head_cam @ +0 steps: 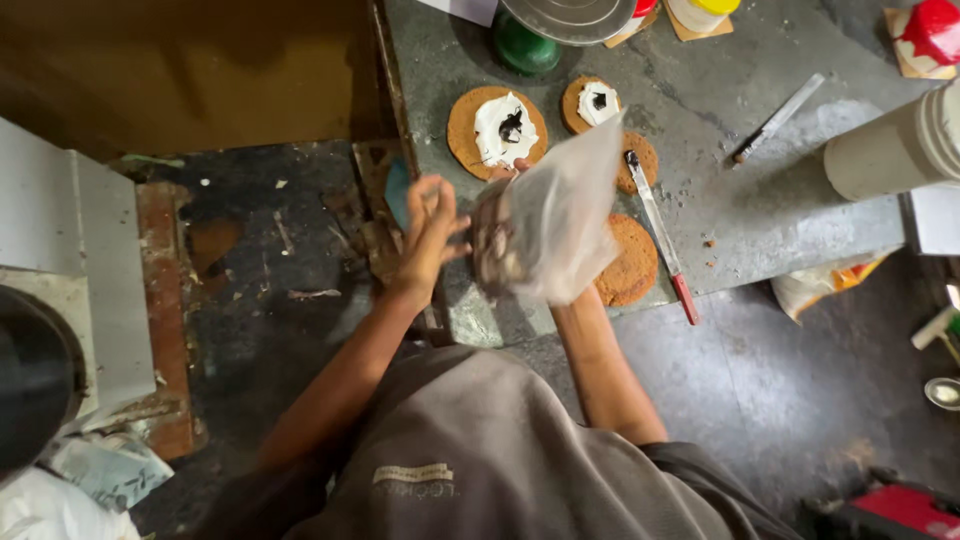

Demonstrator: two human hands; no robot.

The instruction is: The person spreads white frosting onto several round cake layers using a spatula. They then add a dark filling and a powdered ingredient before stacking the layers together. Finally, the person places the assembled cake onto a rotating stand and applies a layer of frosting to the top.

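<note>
holding clear plastic bag (560, 215) of dark pieces in right hand (510, 170), closed on its upper edge, above counter (760, 200). left hand (430, 230) open, fingers spread, just beside bag's left. bag long axis tilted toward cream-topped cake round (497, 131).

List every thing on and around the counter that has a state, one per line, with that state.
left hand: open, fingers spread, beside the bag
right hand: mostly hidden behind the bag, holding it up
clear plastic bag: lifted over the counter, dark contents at its lower end
large cake round: topped with white cream and a dark piece
small cake round: topped the same
bare cake round: untopped
red-handled knife: lying flat
</note>
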